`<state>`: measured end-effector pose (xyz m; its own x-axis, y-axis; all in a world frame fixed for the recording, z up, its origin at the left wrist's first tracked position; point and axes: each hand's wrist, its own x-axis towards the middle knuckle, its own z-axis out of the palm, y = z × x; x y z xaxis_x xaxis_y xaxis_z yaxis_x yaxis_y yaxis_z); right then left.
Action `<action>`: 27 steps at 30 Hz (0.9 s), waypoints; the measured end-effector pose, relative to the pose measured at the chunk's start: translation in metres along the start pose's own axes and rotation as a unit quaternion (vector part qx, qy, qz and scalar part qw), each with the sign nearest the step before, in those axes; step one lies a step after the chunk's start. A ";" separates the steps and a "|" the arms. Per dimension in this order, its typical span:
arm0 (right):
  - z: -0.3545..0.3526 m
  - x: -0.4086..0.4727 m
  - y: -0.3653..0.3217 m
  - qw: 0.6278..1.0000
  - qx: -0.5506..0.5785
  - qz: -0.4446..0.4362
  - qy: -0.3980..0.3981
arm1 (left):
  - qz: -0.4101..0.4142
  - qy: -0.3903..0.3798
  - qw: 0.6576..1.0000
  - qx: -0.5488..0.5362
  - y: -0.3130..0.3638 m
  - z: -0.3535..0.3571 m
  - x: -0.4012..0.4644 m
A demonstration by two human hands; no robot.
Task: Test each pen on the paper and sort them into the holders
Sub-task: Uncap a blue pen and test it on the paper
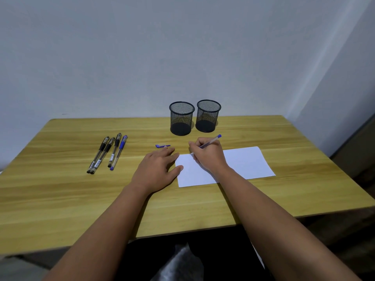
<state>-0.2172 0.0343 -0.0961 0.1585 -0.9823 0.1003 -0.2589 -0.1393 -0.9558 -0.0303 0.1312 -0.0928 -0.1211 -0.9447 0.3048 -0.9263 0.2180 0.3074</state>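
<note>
Wooden desk (60, 189), plain wall behind. If that flat left hand (157, 169) lifts, the paper (243, 163) could skid under the stroke. Right hand (209, 155) pinches the blue pen (211, 141), tip at the sheet's top edge; holders (181, 118) stand empty beyond.

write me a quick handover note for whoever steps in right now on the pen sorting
Right hand grips a blue pen, tip down at the paper; no mark is visible yet.
Left hand lies flat, fingers on the paper's left edge.
Blue cap lies on the table beyond the left hand.
Four capped pens wait at the left.
Both mesh holders look empty.
Left: finish this test, recap, sort, then the other four.
</note>
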 end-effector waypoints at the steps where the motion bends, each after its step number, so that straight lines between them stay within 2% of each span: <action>1: 0.000 0.000 0.000 1.000 -0.010 -0.001 0.003 | 0.000 0.001 1.000 -0.001 0.000 0.000 0.000; 4: 0.000 -0.001 0.000 1.000 -0.007 -0.001 0.012 | 0.001 0.005 1.000 -0.004 0.000 0.000 -0.001; 9: -0.004 -0.003 -0.006 0.992 0.126 -0.012 0.022 | 0.001 0.002 1.000 -0.003 0.001 -0.001 -0.001; 11: -0.003 -0.003 -0.008 0.989 0.143 -0.022 0.017 | 0.001 0.001 1.000 -0.002 0.001 -0.001 -0.001; 15: -0.001 -0.002 -0.005 0.997 0.068 -0.026 0.030 | 0.002 0.004 1.000 -0.005 0.001 -0.001 -0.001; 27: -0.001 -0.002 -0.002 0.999 -0.013 -0.019 0.026 | -0.002 0.004 1.000 -0.010 0.000 0.000 -0.001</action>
<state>-0.2178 0.0368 -0.0942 0.1194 -0.9813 0.1507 -0.2793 -0.1789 -0.9434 -0.0304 0.1325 -0.0931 -0.1138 -0.9438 0.3104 -0.9196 0.2183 0.3265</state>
